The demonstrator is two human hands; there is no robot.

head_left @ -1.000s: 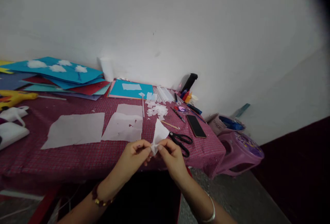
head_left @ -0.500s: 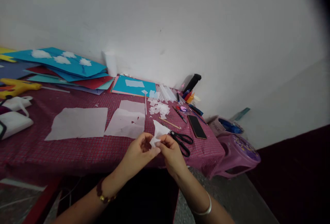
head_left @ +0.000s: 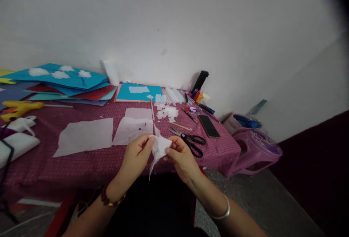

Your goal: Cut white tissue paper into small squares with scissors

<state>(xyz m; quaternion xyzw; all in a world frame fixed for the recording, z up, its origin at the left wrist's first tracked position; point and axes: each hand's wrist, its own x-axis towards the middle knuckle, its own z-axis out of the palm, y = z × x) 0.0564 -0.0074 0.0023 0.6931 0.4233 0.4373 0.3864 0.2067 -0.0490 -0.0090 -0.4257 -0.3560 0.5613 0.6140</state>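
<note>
We see a piece of thin white paper (head_left: 162, 146) held up between two hands, over the near edge of the desk (head_left: 95, 166). The left hand (head_left: 137, 157) is at its 9 o'clock side, with thumb and fingers pinching the edge. The right hand (head_left: 183, 160) is at its 4 o'clock side, and its fingers pinch that edge too. A thin tail of the paper hangs down to 6 o'clock. We think the step now is spreading and working this paper by hand. It looks soft and easy to rip, so we think the next move calls for a light pinch and a slow pull, with both hands close. Going out from the paper, the black scissors (head_left: 194, 143) lie at 3 o'clock, near the right hand, and nobody holds them. The phone (head_left: 209, 126) is at 2 o'clock, a thin stick (head_left: 180, 125) at 1 o'clock, a heap of small white bits (head_left: 167, 112) at 12 o'clock, and a big flat sheet (head_left: 84, 136) at 9 o'clock.
</note>
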